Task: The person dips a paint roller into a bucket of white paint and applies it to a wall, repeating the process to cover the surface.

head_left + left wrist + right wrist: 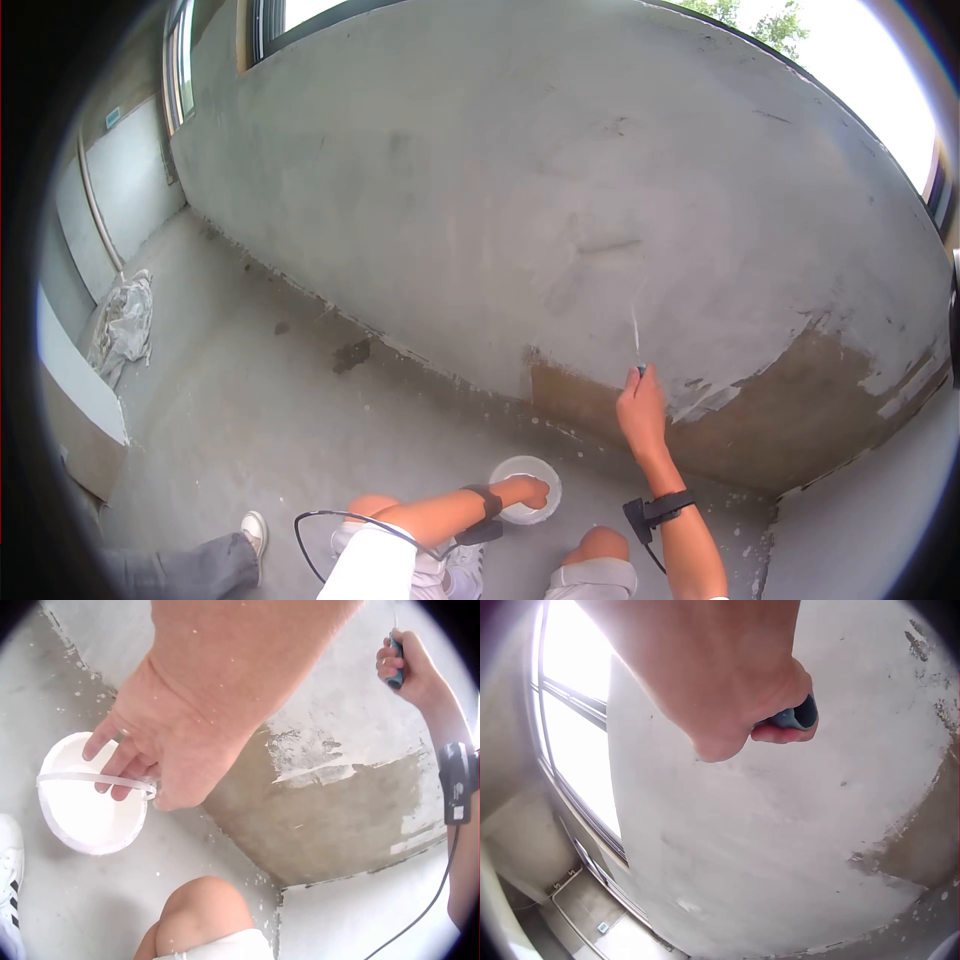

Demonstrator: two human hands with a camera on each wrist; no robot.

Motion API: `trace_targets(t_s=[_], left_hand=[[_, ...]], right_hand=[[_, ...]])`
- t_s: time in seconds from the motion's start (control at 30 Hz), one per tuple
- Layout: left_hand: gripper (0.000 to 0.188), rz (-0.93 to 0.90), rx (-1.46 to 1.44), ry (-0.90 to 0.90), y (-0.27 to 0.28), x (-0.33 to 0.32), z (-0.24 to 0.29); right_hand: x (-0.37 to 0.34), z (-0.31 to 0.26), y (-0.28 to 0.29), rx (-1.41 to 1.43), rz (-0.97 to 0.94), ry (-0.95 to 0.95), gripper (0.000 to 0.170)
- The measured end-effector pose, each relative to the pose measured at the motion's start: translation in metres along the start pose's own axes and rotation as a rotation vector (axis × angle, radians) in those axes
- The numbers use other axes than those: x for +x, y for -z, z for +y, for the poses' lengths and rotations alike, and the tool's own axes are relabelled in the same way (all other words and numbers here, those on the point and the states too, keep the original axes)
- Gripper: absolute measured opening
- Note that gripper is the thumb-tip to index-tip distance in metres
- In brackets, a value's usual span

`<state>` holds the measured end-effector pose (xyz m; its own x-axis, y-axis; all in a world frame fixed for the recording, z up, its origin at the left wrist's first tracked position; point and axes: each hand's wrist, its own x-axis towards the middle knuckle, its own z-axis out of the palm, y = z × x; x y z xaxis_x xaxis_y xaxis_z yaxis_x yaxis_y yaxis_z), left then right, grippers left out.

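A white plastic bucket (82, 814) stands low by the wall, its bail handle lying across the opening. My left hand (154, 761) holds it at the rim, thumb outside and fingers reaching in past the bail. Farther right and higher, my right hand (642, 408) grips the dark teal handle of a putty knife (395, 669). Its thin blade shows edge-on at the wall (480, 200) in the head view. In the right wrist view only the hollow handle end (805, 714) shows; the hand hides the blade.
Pale plaster covers most of the wall, with a bare brown patch (790, 410) low on the right. A crumpled whitish bag (122, 320) lies far left on the floor. Another person's shoe (255, 532) and grey trouser leg are at lower left. Windows line the wall's top.
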<state>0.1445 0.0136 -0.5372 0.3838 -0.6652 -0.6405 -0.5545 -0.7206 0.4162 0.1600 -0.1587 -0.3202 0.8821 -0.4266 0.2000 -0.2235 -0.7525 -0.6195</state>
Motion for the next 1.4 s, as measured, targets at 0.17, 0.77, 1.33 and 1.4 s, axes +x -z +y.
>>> trace_targets(t_s=[0.17, 0.77, 1.33, 1.4], left_hand=[[0.039, 0.022, 0.002, 0.014, -0.008, 0.005, -0.003], [0.042, -0.019, -0.023, 0.069, 0.006, -0.007, 0.012], [0.042, -0.025, -0.02, 0.037, -0.005, 0.002, 0.006], [0.043, -0.025, -0.015, 0.032, -0.006, 0.003, 0.005]], right_hand=[[-0.031, 0.035, -0.009, -0.099, 0.073, -0.009, 0.034], [-0.008, -0.022, -0.041, -0.028, 0.066, 0.072, 0.031], [-0.026, 0.025, -0.055, 0.041, -0.048, -0.026, 0.035], [-0.032, 0.033, -0.053, 0.193, -0.081, -0.011, 0.034]])
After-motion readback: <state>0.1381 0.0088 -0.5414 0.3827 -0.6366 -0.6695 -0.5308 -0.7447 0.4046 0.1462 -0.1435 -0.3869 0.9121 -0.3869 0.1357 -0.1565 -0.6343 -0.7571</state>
